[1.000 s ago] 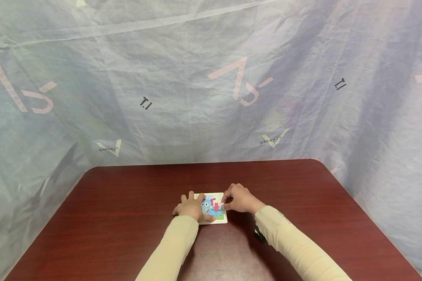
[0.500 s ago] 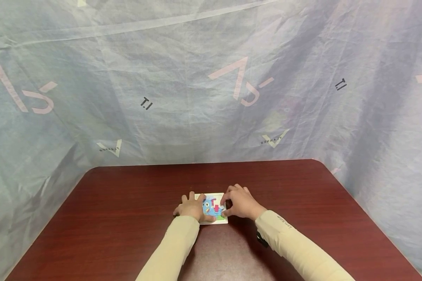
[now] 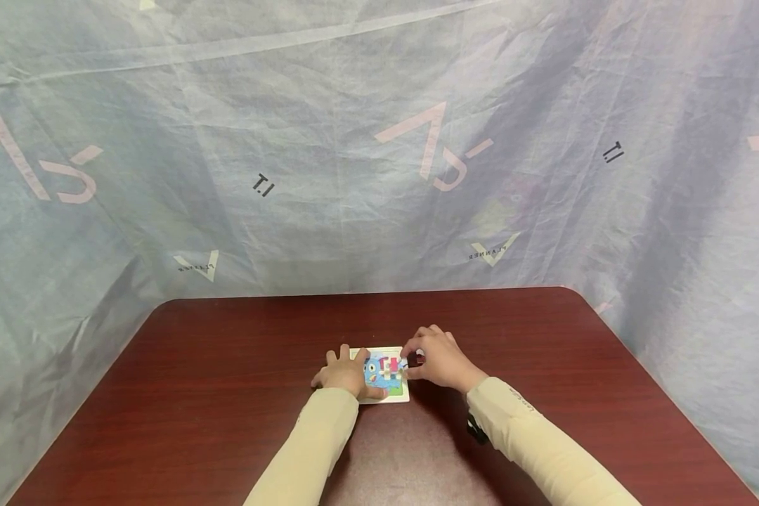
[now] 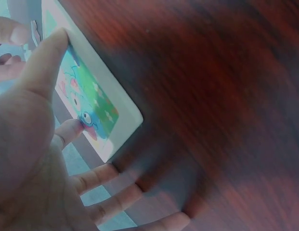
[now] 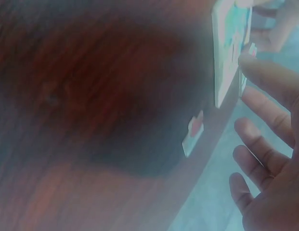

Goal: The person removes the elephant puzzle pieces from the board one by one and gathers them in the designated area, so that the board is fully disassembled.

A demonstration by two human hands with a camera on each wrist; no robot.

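Observation:
A jigsaw puzzle board (image 3: 395,400) with a white frame and a blue cartoon character lies flat on the table. My left hand (image 3: 343,374) rests spread across its left side. In the left wrist view, the thumb (image 4: 47,60) presses on the board and the index fingertip touches the picture, while the other fingers reach beside the frame. My right hand (image 3: 441,360) pinches a puzzle piece (image 5: 243,79) between thumb and index finger at the board's right edge. That piece stands tilted, and its picture side is mostly hidden.
A loose puzzle piece (image 5: 194,134) with a red mark lies on the table beside the board, near the right hand. The dark red wooden table (image 3: 228,393) extends around the board. A grey printed cloth (image 3: 329,176) hangs behind it.
My right hand's thumb and index finger lowered onto the puzzle's right edge, then rose slightly up and right with a piece. Pale gaps now show in the picture. The left hand stayed put.

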